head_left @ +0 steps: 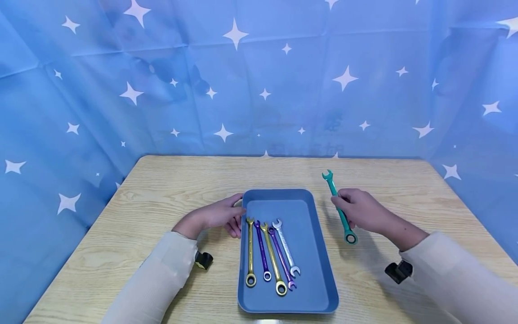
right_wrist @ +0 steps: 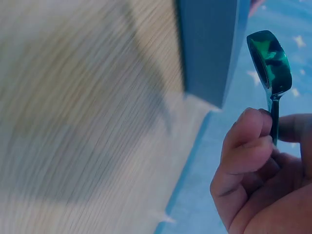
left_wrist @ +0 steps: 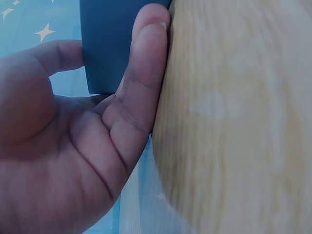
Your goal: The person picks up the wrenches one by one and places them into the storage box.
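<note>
My right hand [head_left: 361,210] grips a green combination wrench [head_left: 329,182] by its shank, right of the tray and above the table. The open end points up and away, the ratchet ring end down. The right wrist view shows that green ring [right_wrist: 275,63] above the curled fingers. My left hand [head_left: 220,216] holds the left side of a blue-grey tray [head_left: 289,200], thumb at the rim and fingers against the outer wall [left_wrist: 107,44]. Inside lie two gold wrenches [head_left: 271,256], two purple wrenches [head_left: 261,247] and a silver open-end wrench [head_left: 286,247], side by side.
A light wood-grain table [head_left: 182,180] carries the tray near its front edge. Behind and around it hangs a blue cloth [head_left: 259,112] with white stars. Each sleeve has a small black device [head_left: 398,271] at the wrist.
</note>
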A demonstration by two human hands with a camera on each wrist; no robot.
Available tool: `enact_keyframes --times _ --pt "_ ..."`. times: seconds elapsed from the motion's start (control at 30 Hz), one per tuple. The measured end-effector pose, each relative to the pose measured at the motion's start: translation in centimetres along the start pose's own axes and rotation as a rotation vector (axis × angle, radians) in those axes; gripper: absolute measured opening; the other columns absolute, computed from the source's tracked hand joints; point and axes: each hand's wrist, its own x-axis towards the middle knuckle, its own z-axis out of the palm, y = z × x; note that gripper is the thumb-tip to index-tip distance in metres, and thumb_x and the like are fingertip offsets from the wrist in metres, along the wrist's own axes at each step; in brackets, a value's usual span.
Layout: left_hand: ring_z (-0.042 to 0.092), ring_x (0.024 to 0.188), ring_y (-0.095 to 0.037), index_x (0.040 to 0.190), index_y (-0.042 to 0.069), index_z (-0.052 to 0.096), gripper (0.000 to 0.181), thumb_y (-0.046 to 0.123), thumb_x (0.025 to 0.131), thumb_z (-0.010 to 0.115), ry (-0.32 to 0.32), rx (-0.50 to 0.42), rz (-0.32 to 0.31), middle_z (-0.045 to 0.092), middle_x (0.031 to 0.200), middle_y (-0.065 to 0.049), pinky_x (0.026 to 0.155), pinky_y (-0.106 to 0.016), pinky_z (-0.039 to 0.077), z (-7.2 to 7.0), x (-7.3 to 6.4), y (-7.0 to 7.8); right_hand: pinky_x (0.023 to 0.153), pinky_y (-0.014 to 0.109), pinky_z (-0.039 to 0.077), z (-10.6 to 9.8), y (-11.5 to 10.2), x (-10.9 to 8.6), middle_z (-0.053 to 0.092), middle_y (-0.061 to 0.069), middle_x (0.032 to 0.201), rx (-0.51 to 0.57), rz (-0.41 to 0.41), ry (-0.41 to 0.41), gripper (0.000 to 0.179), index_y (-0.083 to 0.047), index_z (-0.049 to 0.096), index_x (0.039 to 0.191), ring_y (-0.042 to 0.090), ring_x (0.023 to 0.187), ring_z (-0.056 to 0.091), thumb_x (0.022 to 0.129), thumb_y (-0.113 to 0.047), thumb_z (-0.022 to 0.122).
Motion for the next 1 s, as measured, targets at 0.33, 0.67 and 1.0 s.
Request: enact_keyframes --times 0.33,0.67,1.0 --pt "0.071 0.068 -0.024 0.162 0.026 0.007 0.065 0.025 0.107 0.042 0.010 -0.002 -0.016 0.069 0.082 -0.017 0.070 -0.040 0.063 -0.1 0.0 0.1 0.050 0.034 0.044 1.0 -1.5 -0.5 0.045 0.001 0.055 0.051 -0.037 -0.015 0.040 -0.005 0.049 0.080 0.022 0.052 0.056 0.108 -0.033 0.045" --pt "0.071 0.068 -0.024 0.162 0.026 0.006 0.066 0.025 0.107 0.042 0.004 -0.006 -0.018 0.069 0.082 -0.017 0.070 -0.040 0.063 0.0 -0.1 0.1 0.045 0.031 0.043 1.9 -2.4 -0.7 0.051 0.004 0.055 0.135 -0.066 -0.034 0.040 -0.004 0.050 0.077 0.029 0.052 0.059 0.105 -0.034 0.053" --pt "0.070 0.067 -0.024 0.162 0.024 0.003 0.069 0.026 0.106 0.043 0.015 -0.005 -0.028 0.069 0.081 -0.017 0.070 -0.040 0.063 0.0 -0.1 0.1 0.045 0.032 0.047 2.7 -3.0 -0.9 0.050 0.006 0.056 0.205 -0.068 -0.058 0.042 -0.003 0.048 0.077 0.033 0.054 0.059 0.104 -0.034 0.054"
